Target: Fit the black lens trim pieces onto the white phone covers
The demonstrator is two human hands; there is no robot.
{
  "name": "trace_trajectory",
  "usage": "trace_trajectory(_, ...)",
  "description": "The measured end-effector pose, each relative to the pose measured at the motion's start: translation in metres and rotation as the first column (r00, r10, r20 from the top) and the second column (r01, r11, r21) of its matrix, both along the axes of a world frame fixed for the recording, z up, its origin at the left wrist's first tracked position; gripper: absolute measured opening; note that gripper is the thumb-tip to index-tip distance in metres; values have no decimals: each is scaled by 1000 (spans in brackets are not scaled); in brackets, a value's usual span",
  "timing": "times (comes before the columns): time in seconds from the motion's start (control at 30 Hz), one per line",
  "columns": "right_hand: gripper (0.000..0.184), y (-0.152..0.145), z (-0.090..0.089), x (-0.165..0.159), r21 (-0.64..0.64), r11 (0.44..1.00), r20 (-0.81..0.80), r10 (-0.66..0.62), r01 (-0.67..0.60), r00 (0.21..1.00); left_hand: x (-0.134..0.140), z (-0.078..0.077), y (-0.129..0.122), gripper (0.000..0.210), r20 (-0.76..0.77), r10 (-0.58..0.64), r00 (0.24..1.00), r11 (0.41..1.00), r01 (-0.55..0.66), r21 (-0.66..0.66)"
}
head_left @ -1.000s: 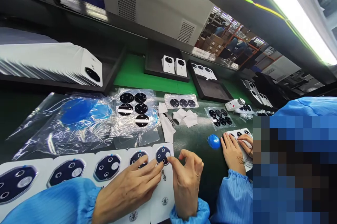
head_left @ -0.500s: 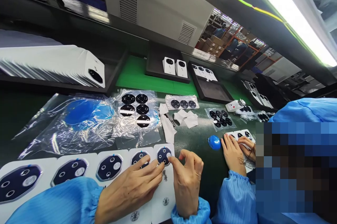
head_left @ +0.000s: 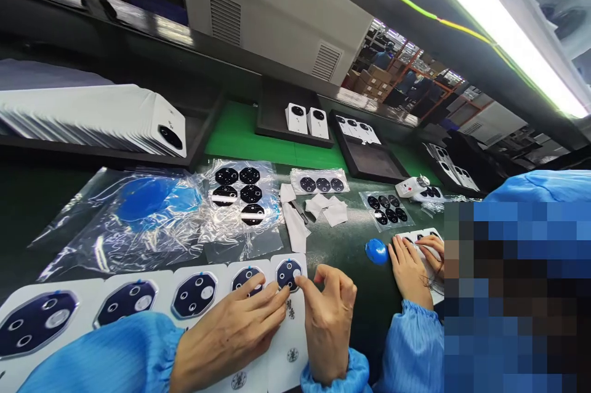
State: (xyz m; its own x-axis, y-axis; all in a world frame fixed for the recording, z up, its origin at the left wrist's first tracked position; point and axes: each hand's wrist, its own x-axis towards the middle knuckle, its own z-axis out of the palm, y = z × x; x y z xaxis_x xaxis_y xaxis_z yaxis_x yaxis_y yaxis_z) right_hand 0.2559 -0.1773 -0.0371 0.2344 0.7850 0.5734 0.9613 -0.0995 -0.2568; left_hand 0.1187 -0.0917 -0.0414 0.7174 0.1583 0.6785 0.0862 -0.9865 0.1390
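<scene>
Several white panels lie side by side in a row, each with a dark octagonal plate with ringed holes near its top. My left hand rests over the two rightmost panels, fingers stretched out, their tips at the lower edge of the last dark octagonal plate. At the right edge of that same plate, over a pale round spot, my right hand is closed, thumb and fingertip pinched together. Whatever is between those fingertips is too small to make out.
Plastic film with blue discs and sheets of black octagonal stickers lie behind the panels, beside white paper scraps. Dark trays stand farther back. To the right, a co-worker's hands handle similar panels near a blue lump.
The camera view has shifted slightly. Both my hands keep nearly the same place on the rightmost panels. The co-worker's farther hand has moved a little.
</scene>
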Motion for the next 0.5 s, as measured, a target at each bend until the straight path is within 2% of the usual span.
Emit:
trace_trajectory(0.2,27,3,15,-1,28,1000,150,-1,-3,989,-1,-1,0,32,-3,-4,1000,1000,4,-8)
trace_trajectory(0.3,29,5,17,1,23,1000,137,10,-13,991,-1,-1,-1,32,-9,-4,1000,1000,4,0)
trace_trajectory(0.37,29,5,17,7,12,999,26,46,-46,999,-1,-1,-1,33,-2,4,1000,1000,-4,3)
trace_trajectory(0.43,26,3,18,16,46,998,-212,57,-49,976,-1,0,-1,33,4,7,1000,1000,-7,1)
trace_trajectory(0.5,20,-1,20,24,93,996,-494,60,-16,867,-1,2,0,34,3,-2,1000,1000,2,1)
